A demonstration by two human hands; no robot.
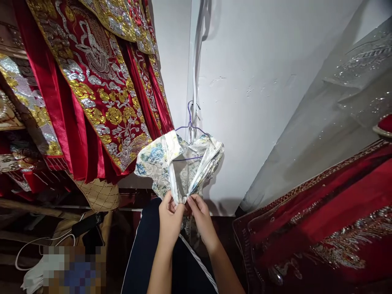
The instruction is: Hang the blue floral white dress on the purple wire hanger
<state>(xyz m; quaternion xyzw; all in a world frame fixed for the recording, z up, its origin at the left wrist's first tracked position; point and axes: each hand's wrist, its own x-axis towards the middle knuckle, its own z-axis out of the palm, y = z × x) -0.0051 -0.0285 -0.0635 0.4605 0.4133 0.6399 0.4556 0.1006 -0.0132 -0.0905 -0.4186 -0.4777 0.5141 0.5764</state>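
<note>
1. A pale floral garment (pixel 180 163) with blue blossoms hangs on a purple wire hanger (pixel 190 126) against a white wall (pixel 260 81), roughly in the middle of the view.
2. The left hand (pixel 170 216) pinches the garment's lower edge, fingers closed on the fabric.
3. The right hand (pixel 200 214) grips the same gathered edge just beside it, fingertips closed on the cloth; the two hands nearly touch.
4. The wall's paint is rough and pitted near the hanger, and a white cable (pixel 196 61) runs down it to the hook.
5. On the left hang red satin robes (pixel 92 94) thick with gold and silver embroidery.
6. On the right lies a red embroidered cloth (pixel 330 220), and above it a sheer sequinned grey fabric (pixel 346 102) slopes across the wall.
7. Below the robes sit a quilted tan cushion (pixel 98 194) and a white cord (pixel 45 241) in a dim, cluttered corner.
</note>
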